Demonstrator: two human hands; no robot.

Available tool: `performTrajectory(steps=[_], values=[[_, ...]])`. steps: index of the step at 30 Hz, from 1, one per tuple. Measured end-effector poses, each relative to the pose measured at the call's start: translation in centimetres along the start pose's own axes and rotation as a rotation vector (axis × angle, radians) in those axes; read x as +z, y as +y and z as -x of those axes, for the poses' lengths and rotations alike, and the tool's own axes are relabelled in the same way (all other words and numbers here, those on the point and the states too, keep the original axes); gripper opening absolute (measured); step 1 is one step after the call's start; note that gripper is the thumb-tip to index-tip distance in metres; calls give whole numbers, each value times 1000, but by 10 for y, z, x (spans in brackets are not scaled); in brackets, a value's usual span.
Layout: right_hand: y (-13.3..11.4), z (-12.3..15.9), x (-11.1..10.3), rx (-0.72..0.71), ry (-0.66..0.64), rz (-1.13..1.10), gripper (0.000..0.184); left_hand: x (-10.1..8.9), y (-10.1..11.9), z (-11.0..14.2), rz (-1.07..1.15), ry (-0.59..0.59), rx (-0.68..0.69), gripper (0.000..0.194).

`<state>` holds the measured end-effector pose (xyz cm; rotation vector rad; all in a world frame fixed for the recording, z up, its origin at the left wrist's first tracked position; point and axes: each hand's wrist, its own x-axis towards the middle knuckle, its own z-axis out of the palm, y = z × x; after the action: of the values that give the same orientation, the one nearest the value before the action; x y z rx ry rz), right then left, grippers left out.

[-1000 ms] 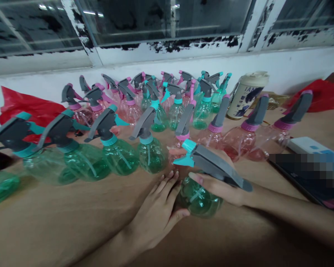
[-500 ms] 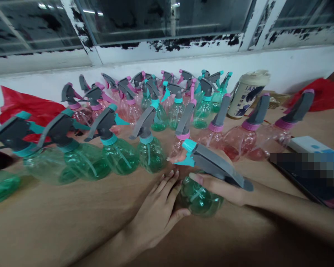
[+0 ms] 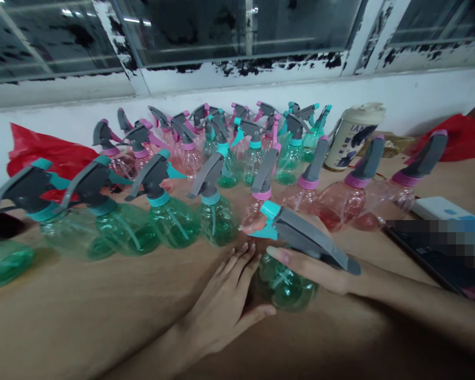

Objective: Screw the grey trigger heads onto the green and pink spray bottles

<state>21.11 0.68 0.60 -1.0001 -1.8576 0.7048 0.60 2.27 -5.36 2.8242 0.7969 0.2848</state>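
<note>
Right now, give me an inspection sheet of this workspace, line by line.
Surface: brown tabletop, bearing bottles in rows.
Job's things: green spray bottle with turquoise nozzle; other green bottles and pink bottles stand beyond.
Clutter: lidded cup, red plastic sheeting at both sides, flat dark device.
Hands: right hand grips the green spray bottle; left hand rests palm down beside it, contact unclear.
Cables: none certain; a thin strand near the cup is too small to identify.
Surroundings: white wall, windows with dark patches along the frames.

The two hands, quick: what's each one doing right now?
Left hand: open, resting beside the green spray bottle.
Right hand: closed around that bottle, below its spray head.
</note>
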Motion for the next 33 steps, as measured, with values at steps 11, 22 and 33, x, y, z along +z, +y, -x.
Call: performTrajectory(steps=[11, 22, 33], values=[[-13, 4, 15, -47, 16, -191, 23, 2, 8, 5, 265, 113, 16, 98], [-37, -12, 58, -224, -86, -159, 25, -1, 15, 63, 359, 283, -183, 87], [-60, -42, 131, -301, -187, -258, 32, -8, 15, 129, 198, 579, -401, 78]])
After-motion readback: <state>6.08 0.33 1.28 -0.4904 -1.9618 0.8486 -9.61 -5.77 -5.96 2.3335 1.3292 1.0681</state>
